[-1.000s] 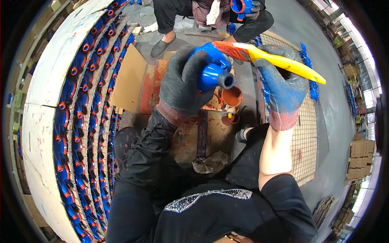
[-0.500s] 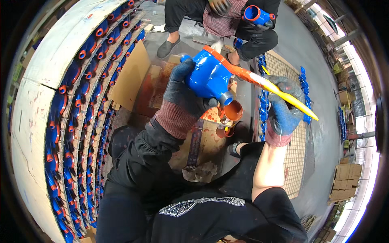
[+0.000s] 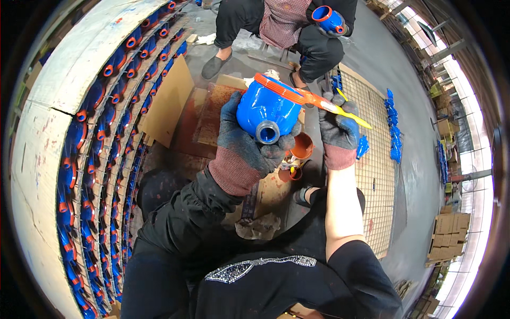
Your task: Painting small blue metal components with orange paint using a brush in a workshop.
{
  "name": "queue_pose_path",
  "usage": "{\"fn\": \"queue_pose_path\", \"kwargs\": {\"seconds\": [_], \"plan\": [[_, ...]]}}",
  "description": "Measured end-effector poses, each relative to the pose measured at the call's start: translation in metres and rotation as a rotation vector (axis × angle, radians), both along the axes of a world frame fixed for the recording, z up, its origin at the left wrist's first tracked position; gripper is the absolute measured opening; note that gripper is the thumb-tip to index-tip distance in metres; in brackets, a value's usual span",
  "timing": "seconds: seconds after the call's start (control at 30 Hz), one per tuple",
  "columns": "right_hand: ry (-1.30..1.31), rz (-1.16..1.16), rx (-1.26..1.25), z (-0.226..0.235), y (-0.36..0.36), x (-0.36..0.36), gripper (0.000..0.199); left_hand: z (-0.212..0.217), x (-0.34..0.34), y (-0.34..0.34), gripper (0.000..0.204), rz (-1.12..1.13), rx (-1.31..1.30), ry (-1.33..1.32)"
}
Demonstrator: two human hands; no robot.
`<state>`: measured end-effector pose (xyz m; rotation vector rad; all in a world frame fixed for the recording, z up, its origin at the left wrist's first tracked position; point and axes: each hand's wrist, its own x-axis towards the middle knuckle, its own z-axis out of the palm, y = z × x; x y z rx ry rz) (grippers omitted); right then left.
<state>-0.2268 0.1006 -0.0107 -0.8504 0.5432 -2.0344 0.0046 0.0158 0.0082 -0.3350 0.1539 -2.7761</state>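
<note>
The left hand point(image 3: 241, 141), gloved, grips one blue cast valve body point(image 3: 265, 114) from below, its threaded port facing the camera. The right hand point(image 3: 334, 127), also gloved, closes around one yellow-handled brush point(image 3: 340, 109), its orange-loaded tip lying on the body's orange rim. The step looks like painting that rim; the next stroke probably calls for turning the body. Just below the hands sit two small orange paint pots point(image 3: 302, 146). Beyond them a seated co-worker holds one more blue body point(image 3: 329, 18).

Single head-worn fisheye, looking steeply down, close over own lap.
</note>
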Motion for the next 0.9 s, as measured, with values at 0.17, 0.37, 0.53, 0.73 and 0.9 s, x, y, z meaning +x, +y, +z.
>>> {"fn": "queue_pose_path", "kwargs": {"seconds": [0.17,0.37,0.53,0.73,0.9], "plan": [[0.001,-0.158,0.081,-0.002,-0.006,-0.002,0.03,-0.007,-0.005,0.005,0.077,0.206,-0.284,-0.285],[0.327,-0.35,0.279,0.031,0.003,0.007,0.031,-0.017,-0.011,0.013,0.081,0.938,-1.474,-0.963],[0.661,-0.487,0.51,0.05,0.014,0.014,0.027,-0.027,-0.006,0.005,0.082,1.342,-2.179,-0.817],[0.792,-0.52,0.517,0.062,0.025,0.027,0.029,-0.028,-0.012,0.003,0.072,1.362,-2.332,-0.731],[0.924,-0.597,0.558,0.074,0.036,0.04,0.029,-0.029,-0.013,-0.001,0.069,1.385,-2.339,-0.809]]}}
